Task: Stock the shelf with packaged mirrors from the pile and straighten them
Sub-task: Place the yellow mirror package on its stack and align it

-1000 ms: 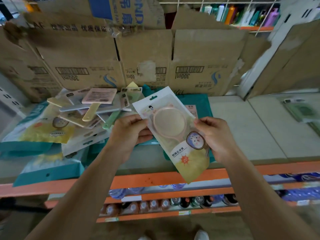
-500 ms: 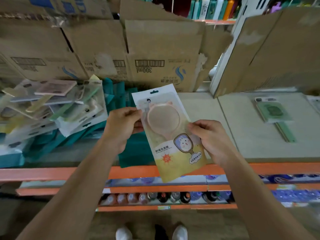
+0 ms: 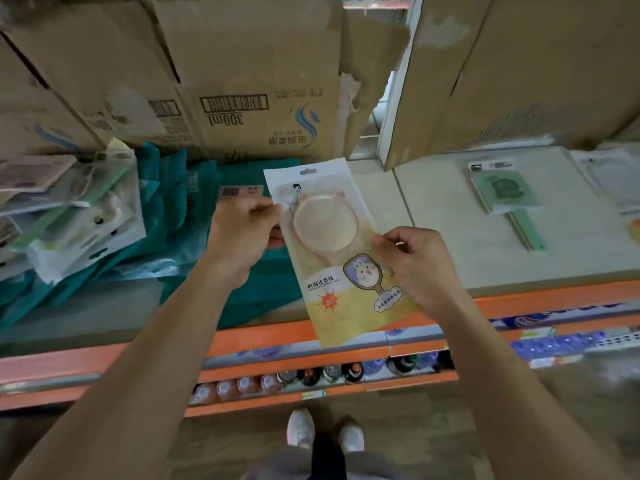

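A person is holding a packaged mirror (image 3: 332,251) in the air above the front edge of the shelf (image 3: 443,244), the pack tilted with its hang-hole end pointing away from the body. The left hand (image 3: 242,233) is pinching the pack's upper left edge, while the right hand (image 3: 419,268) is pinching its right edge lower down. Both grips are narrow and closed on the plastic sleeve, which is touching nothing else.

To the left, the pile (image 3: 69,216) of packaged mirrors is lying in a loose heap on teal bags (image 3: 166,209), in front of cardboard boxes (image 3: 263,81). To the right, a green packaged mirror (image 3: 505,192) is lying flat on the pale shelf board. A further pack (image 3: 609,178) is sitting beyond it at the frame's edge, too blurred to identify.

The stocking is looking barely begun: one or two packs are lying on the open board, the heap is looking large, and this pack is not yet set down. The straightening is likely waiting too, since nothing on the board is forming a row.
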